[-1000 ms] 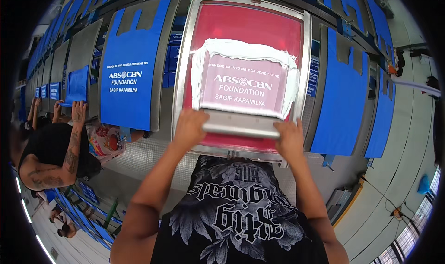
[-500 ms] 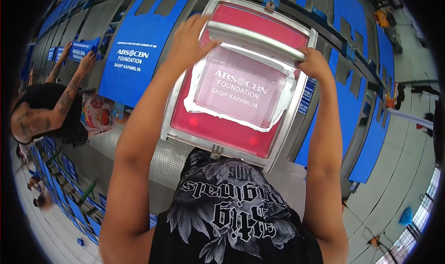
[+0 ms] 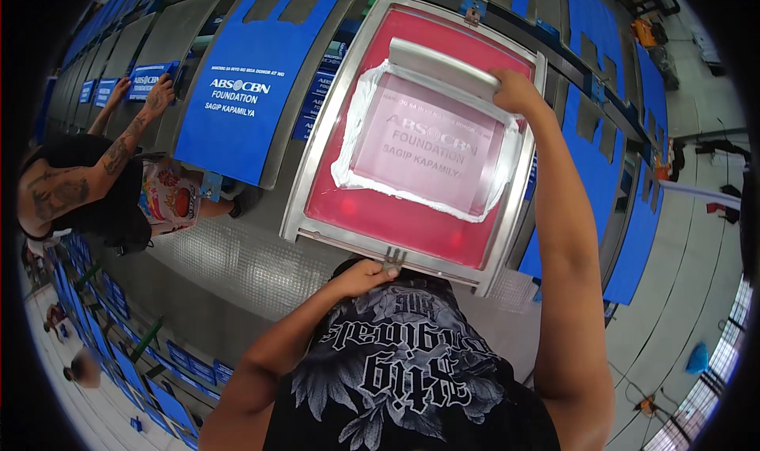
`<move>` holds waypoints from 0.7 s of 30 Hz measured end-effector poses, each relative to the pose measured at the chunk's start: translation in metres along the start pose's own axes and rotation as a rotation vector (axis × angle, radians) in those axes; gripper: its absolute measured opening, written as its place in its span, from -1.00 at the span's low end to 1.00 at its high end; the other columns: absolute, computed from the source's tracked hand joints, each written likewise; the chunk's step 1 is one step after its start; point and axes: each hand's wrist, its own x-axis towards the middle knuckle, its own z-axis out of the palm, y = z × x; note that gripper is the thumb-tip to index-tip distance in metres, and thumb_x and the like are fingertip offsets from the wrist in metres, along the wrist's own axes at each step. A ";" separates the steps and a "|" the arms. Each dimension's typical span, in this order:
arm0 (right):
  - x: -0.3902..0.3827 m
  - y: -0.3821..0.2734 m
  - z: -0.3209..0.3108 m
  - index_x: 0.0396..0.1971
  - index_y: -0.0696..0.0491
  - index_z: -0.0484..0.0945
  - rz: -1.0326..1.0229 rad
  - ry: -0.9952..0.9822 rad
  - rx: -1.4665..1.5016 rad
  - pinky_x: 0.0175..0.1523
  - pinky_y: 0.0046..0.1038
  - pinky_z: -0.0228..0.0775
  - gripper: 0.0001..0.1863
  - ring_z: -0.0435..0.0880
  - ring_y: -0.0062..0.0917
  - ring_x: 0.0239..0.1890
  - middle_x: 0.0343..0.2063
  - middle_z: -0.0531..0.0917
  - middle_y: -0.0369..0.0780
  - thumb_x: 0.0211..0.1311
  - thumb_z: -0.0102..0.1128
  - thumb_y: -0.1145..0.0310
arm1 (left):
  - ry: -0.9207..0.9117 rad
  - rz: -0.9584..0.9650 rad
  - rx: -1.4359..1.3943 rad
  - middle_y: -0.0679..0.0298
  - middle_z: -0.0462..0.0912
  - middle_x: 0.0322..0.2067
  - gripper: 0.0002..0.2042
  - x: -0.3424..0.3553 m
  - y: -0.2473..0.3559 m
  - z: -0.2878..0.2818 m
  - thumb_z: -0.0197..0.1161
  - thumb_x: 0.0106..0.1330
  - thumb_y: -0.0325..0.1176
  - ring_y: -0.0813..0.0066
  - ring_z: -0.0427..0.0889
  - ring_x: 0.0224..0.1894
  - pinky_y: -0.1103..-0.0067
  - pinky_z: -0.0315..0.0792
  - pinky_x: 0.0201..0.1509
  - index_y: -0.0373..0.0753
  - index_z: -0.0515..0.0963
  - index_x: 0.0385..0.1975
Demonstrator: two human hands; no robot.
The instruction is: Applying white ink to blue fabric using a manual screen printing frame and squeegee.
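Note:
A screen-printing frame [image 3: 298, 206] with silver metal sides and red mesh [image 3: 380, 210] lies in front of me. White ink [image 3: 344, 162] borders the pale lettered window in its middle. Across the far side of that window rests a metal squeegee [image 3: 447, 73]; my right hand [image 3: 518, 93] is closed round its right end. Down at the frame's near edge, my left hand [image 3: 364, 278] is closed at a small metal bracket [image 3: 393, 258], thumb on top, its other fingers partly hidden.
Blue bag panels lie on boards either side, one at left [image 3: 245, 87] and another at right [image 3: 582, 182]. Left of me a co-worker [image 3: 87, 182] holds a small blue lettered piece [image 3: 150, 79]. Blue clamps [image 3: 473, 9] sit along the table's far rail.
My left hand has left the squeegee's left side and come down to the bracket at the frame's near edge. My right hand stays on the squeegee.

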 end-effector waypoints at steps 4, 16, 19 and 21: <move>-0.021 -0.011 -0.009 -0.09 0.06 0.56 0.064 0.032 0.059 0.04 -0.27 0.39 -0.45 0.58 -0.10 -0.13 -0.21 0.61 0.05 -0.27 0.00 0.54 | -0.077 0.086 -0.054 0.39 0.53 -0.59 -0.53 -0.017 0.041 0.005 0.00 0.37 0.04 0.69 0.44 -0.52 0.72 0.35 -0.43 -0.28 0.57 -0.51; -0.247 -0.140 0.075 -0.24 0.03 0.53 0.007 0.152 0.027 -0.07 -0.31 0.29 -0.63 0.54 -0.33 -0.20 -0.33 0.61 -0.23 -0.19 0.10 0.55 | 0.014 -0.043 -0.039 0.38 0.49 -0.68 -0.52 -0.004 0.024 0.010 0.04 0.34 0.04 0.67 0.39 -0.65 0.70 0.28 -0.58 -0.27 0.55 -0.59; -0.243 -0.121 0.081 -0.21 0.04 0.51 -0.044 0.204 0.051 -0.06 -0.32 0.24 -0.61 0.53 -0.35 -0.21 -0.38 0.60 -0.25 -0.19 0.16 0.51 | 0.181 -0.142 0.206 0.35 0.46 -0.73 -0.50 0.005 0.018 0.012 0.04 0.32 0.06 0.62 0.39 -0.67 0.67 0.27 -0.60 -0.28 0.55 -0.63; -0.240 -0.102 0.076 -0.20 0.03 0.50 -0.049 0.272 0.056 -0.05 -0.25 0.23 -0.60 0.53 -0.35 -0.22 -0.39 0.60 -0.24 -0.20 0.22 0.45 | 0.211 -0.181 0.182 0.35 0.45 -0.75 -0.48 0.007 0.015 0.011 0.05 0.31 0.08 0.61 0.39 -0.69 0.66 0.26 -0.60 -0.28 0.54 -0.65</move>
